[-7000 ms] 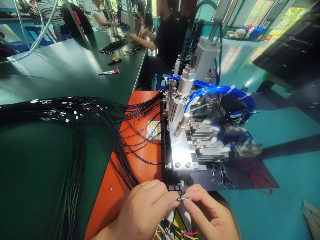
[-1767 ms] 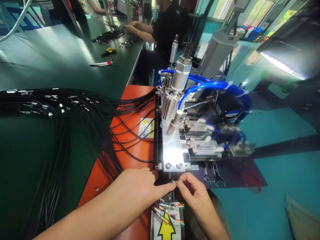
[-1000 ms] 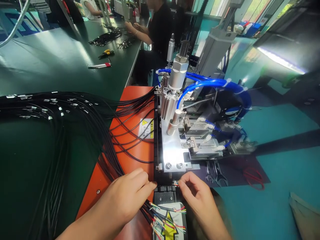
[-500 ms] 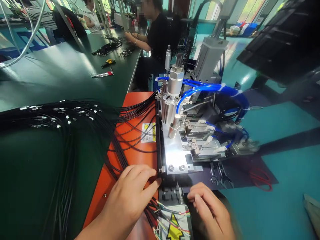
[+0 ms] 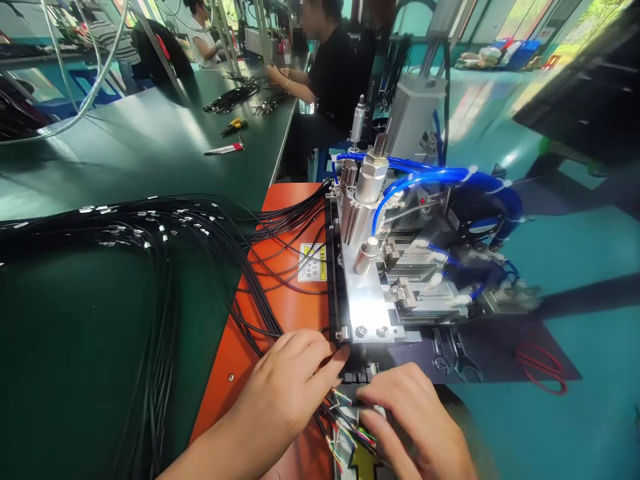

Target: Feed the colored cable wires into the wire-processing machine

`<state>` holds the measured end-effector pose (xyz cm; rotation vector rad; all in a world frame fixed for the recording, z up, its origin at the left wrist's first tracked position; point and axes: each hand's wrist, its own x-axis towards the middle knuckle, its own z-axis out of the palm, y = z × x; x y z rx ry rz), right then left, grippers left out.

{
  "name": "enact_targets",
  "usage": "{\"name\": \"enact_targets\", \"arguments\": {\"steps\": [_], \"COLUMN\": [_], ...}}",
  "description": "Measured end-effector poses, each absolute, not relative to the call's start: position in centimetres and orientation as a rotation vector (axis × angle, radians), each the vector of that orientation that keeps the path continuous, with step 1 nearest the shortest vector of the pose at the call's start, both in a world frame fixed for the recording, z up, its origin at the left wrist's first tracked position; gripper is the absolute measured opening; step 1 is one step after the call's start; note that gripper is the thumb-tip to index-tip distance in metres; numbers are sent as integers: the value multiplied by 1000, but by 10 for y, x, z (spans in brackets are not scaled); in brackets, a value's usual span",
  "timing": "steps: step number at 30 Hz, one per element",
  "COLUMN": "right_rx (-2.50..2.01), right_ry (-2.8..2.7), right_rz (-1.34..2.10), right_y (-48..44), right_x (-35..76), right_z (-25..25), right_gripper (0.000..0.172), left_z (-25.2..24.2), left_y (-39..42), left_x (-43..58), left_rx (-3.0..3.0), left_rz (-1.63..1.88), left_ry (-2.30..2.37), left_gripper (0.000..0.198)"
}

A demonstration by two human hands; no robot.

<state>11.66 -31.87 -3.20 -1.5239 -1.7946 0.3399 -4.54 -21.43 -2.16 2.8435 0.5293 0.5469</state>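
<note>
I'm seeing green table stretching left of the machine, an orange plate on its left, teal floor to its right, a co-worker in black beyond it. The plate's label, left of the machine, shows yellow; its characters are too small to read. Bared wire ends lie just before the machine: right hand there, thumb and fingers parted, grip unclear; left hand beside them, fingers curled, hold hidden from me.
</note>
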Motion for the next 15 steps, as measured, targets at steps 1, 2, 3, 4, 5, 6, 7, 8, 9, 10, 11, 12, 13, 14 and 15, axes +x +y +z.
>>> {"name": "enact_targets", "arguments": {"steps": [1, 2, 3, 4, 5, 6, 7, 8, 9, 10, 11, 12, 13, 14, 15], "right_rx": [-1503, -1489, -1482, -1478, -1478, -1488, -1510, -1542, -1580, -1619, -1662, -1675, -1651, -1625, -1547], "right_ry": [-1827, -1859, -1891, -1923, -1956, -1980, -1984, -1967, -1937, -1903, -1869, -1839, -1834, -1851, -1875], "right_rz": [312, 292, 279, 272, 270, 265, 246, 222, 203, 184, 166, 120, 65, 23, -50], "right_y": [-315, -311, -307, -305, -303, -302, -302, -303, -304, -306, -309, -311, -314, -317, -320], "right_x": [115, 112, 110, 108, 107, 105, 105, 105, 106, 108, 111, 114, 117, 121, 126], "right_z": [-30, -30, -30, -31, -33, -35, -37, -38, -40, -41, -42, -43, -45, -47, -49], "right_gripper": [10, 10, 10, 11, 12, 12, 12, 13, 15, 19, 23, 27, 32, 36, 41], "left_z": [-23, -25, -26, -28, -28, -28, -28, -27, -25, -24, -22, -20, -17, -15, -12], "left_y": [-215, -215, -215, -215, -214, -214, -213, -213, -212, -212, -212, -213, -214, -215, -217], "left_x": [-46, -47, -48, -48, -49, -49, -50, -50, -51, -52, -53, -55, -56, -57, -58], "left_rx": [2834, 2821, 2806, 2792, 2781, 2775, 2774, 2777, 2782, 2786, 2786, 2779, 2768, 2763, 2770], "left_rz": [536, 529, 530, 531, 530, 535, 548, 564, 585, 613, 645, 682, 719, 739, 748], "left_ry": [530, 527, 517, 504, 490, 479, 463, 447, 433, 418, 410, 408, 408, 403, 391], "left_gripper": [28, 29, 30, 30, 31, 31, 30, 29, 27, 26, 26, 26, 27, 28, 30]}}
